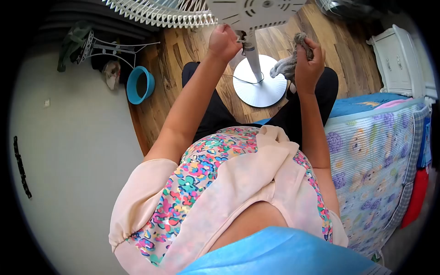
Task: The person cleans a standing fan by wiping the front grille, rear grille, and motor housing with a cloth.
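Observation:
A standing fan has a white housing point(256, 13), a grey pole point(252, 62) and a round white base point(260, 87). My left hand point(223, 44) is beside the top of the pole, just under the housing, its fingers curled. A small greyish bit shows between it and the pole; what the fingers hold is too hidden to name. To the right of the pole, my right hand point(309, 66) is closed on a crumpled grey cloth point(288, 65), which hangs to the left above the base's edge.
The fan's white grille point(160, 13) is at the top. A blue bucket point(140, 85) and a white metal rack point(112, 48) stand on the left. On the right are a white cabinet point(398, 64) and a bed with a patterned cover point(366, 165). A thin cable crosses the fan's base.

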### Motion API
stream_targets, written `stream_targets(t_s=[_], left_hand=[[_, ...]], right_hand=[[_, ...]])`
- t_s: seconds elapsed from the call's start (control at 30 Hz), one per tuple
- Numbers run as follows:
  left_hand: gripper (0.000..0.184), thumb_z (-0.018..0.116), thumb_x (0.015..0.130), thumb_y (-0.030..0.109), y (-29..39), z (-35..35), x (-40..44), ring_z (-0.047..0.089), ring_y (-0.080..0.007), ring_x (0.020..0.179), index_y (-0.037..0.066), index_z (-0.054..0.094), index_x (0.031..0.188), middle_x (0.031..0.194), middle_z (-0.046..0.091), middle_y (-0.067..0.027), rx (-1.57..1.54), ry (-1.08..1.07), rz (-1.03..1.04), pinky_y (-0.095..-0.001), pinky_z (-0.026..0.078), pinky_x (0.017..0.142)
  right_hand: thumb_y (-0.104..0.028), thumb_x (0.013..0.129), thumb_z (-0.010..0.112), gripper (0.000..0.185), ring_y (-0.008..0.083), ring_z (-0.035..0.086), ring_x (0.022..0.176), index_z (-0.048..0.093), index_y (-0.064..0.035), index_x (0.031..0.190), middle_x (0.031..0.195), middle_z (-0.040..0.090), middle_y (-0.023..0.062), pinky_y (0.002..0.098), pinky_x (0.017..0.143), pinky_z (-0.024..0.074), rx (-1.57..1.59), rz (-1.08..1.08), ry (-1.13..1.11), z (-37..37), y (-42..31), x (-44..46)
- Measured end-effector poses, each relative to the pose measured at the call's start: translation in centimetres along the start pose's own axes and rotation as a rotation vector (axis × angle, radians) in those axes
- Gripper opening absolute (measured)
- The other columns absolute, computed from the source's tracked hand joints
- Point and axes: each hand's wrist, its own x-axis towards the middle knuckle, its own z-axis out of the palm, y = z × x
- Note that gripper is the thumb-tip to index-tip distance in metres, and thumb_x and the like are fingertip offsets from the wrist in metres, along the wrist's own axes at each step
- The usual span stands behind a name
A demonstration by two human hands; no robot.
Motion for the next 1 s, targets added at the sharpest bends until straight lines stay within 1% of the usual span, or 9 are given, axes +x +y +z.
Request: stream_targets(t_s=[0.1,0.3,0.37,0.47,0.5,0.6,0.8,0.87,1.0], left_hand=[[0.047,0.033,0.106,0.036,0.0,-3.0,-1.8,0.056,-0.0234,0.109,0.009,0.047,0.142,0.127,0.059,-0.0094,0.182,0.034,-0.113,-0.0412,0.043,0.101],[0.052,0.038,0.104,0.035,-0.1,-2.5,-10.9,0.051,-0.0223,0.121,0.009,0.041,0.149,0.138,0.054,-0.0112,0.362,0.064,-0.059,-0.0391,0.04,0.107],[0.067,0.05,0.099,0.041,0.1,-1.8,-13.6,0.042,-0.0263,0.138,0.008,0.032,0.155,0.149,0.045,-0.0147,0.679,-0.296,-0.027,-0.0411,0.031,0.116],[0.1,0.076,0.084,0.039,0.1,-1.1,-16.7,0.022,-0.0281,0.151,0.007,0.019,0.159,0.159,0.033,-0.0168,0.822,-0.501,-0.038,-0.0416,0.015,0.123],[0.092,0.075,0.085,0.034,-1.4,-2.1,-17.1,0.038,-0.0259,0.142,0.007,0.024,0.157,0.15,0.043,-0.0184,0.883,-0.475,0.053,-0.0388,0.031,0.116],[0.066,0.067,0.088,0.017,0.2,0.4,-19.1,0.056,-0.0175,0.118,0.0,0.039,0.146,0.129,0.056,-0.0117,0.722,-0.3,-0.231,-0.032,0.045,0.102],[0.054,0.057,0.092,0.009,0.1,-1.9,-19.1,0.059,-0.0144,0.113,0.002,0.043,0.144,0.126,0.06,-0.0098,0.364,-0.21,-0.048,-0.0288,0.046,0.099],[0.047,0.053,0.093,0.007,1.1,-2.4,-19.2,0.062,-0.0146,0.11,-0.001,0.049,0.139,0.123,0.063,-0.0099,0.175,-0.095,-0.105,-0.0294,0.05,0.097],[0.045,0.051,0.095,0.009,1.2,-3.8,-19.5,0.064,-0.0153,0.105,-0.001,0.05,0.138,0.119,0.064,-0.0091,0.097,-0.035,-0.062,-0.0295,0.051,0.094]], right_hand=[[-0.009,0.09,0.07,0.016,0.0206,0.06,0.092,0.066,-0.0036,0.105,0.101,0.06,0.0078,0.0324,0.083,0.0489,0.032,0.024,-0.057,-1.9,-4.5,-0.7],[-0.002,0.087,0.071,0.02,0.017,0.059,0.094,0.063,-0.0019,0.105,0.102,0.059,0.0066,0.0283,0.083,0.0479,0.107,-0.029,-0.231,-3.1,-11.3,-2.7],[-0.001,0.087,0.071,0.021,0.0166,0.059,0.094,0.062,-0.0017,0.106,0.102,0.06,0.0064,0.0282,0.084,0.0479,0.119,-0.031,-0.289,-2.5,-12.4,-3.3],[-0.001,0.087,0.07,0.021,0.0158,0.06,0.095,0.061,-0.0013,0.106,0.103,0.06,0.0064,0.0278,0.084,0.0479,0.169,0.034,-0.396,-1.3,-14.0,-4.6],[-0.002,0.087,0.07,0.021,0.0153,0.06,0.095,0.061,-0.0011,0.107,0.103,0.061,0.0066,0.0275,0.085,0.0478,0.212,0.095,-0.441,-0.7,-14.4,-4.9],[-0.004,0.089,0.07,0.022,0.0151,0.06,0.096,0.061,-0.0007,0.108,0.104,0.061,0.0069,0.0272,0.085,0.0476,0.24,0.086,-0.494,0.5,-14.8,-5.9],[-0.007,0.088,0.071,0.028,0.0212,0.063,0.096,0.061,-0.0003,0.113,0.107,0.063,0.0098,0.0297,0.086,0.0488,0.146,-0.104,-0.611,0.6,-16.7,-3.5],[-0.008,0.087,0.072,0.032,0.0264,0.065,0.101,0.062,-0.0007,0.116,0.11,0.064,0.0111,0.0334,0.089,0.0501,-0.289,-0.397,-0.842,-0.9,-20.4,-1.5],[-0.021,0.093,0.066,0.041,0.031,0.064,0.112,0.055,0.0008,0.126,0.121,0.063,0.0184,0.0402,0.091,0.054,0.05,-0.649,-0.58,-3.8,-26.3,0.8]])
